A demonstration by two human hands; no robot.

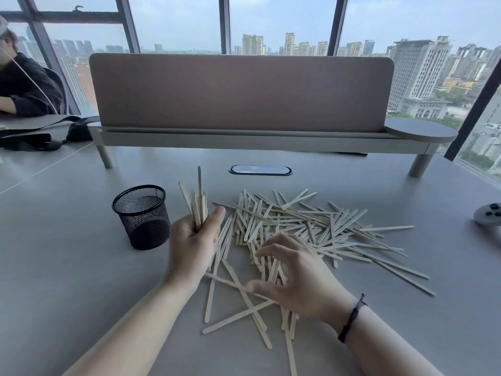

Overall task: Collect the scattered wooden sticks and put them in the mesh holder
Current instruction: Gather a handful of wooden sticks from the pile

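A small bunch of sticks (199, 204) is held upright in the left hand (193, 240), with the fingers curled round it, just beside the holder (142, 217). Nothing can be seen inside the holder, which stands left of the middle of the desk (67, 267). The right hand (295, 272) is spread over the pile (311, 229), fingers apart and bent, touching sticks near the front edge. It cannot be told if 1 is pinched. Most sticks lie loose in the middle, so the job looks barely begun.
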